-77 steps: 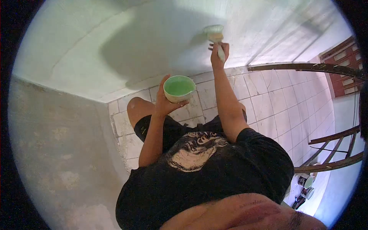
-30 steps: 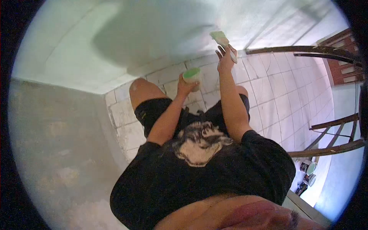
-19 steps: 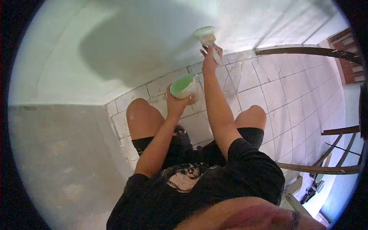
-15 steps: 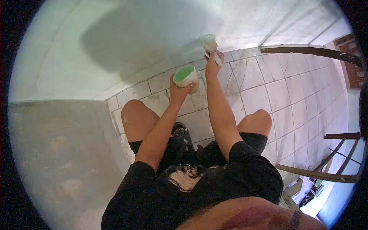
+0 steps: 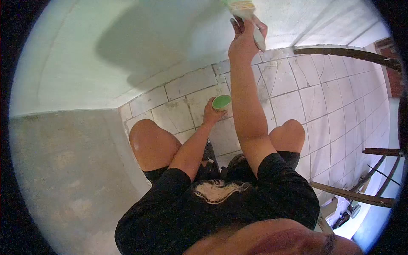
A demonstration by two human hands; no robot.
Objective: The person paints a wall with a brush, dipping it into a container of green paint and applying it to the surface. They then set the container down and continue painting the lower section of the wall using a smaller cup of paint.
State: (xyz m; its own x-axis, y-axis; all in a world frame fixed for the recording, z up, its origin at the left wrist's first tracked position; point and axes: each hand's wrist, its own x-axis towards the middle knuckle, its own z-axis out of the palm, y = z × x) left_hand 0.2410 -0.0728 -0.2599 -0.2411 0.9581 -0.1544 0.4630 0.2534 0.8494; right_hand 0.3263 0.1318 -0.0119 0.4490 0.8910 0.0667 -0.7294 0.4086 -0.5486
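Low over the tiled floor, between my knees and the wall, my left hand (image 5: pixel 213 112) is wrapped round a cup of green paint (image 5: pixel 221 102), its open top facing up. My right hand (image 5: pixel 247 35) reaches up and grips the pale handle of a wide paintbrush (image 5: pixel 241 7). The brush's bristles are against or very near the pale green wall (image 5: pixel 170 34), at the top edge of the view, and have green on them.
White floor tiles (image 5: pixel 282 80) run off to the right. A grey, unpainted surface (image 5: pixel 68 170) lies at the left. Dark wooden bars (image 5: pixel 344 52) and a ladder-like frame (image 5: pixel 352 194) stand at the right. My bent knees flank my arms.
My right hand has moved up with the brush, higher along the wall. My left hand has lowered the cup towards my body, away from the wall.
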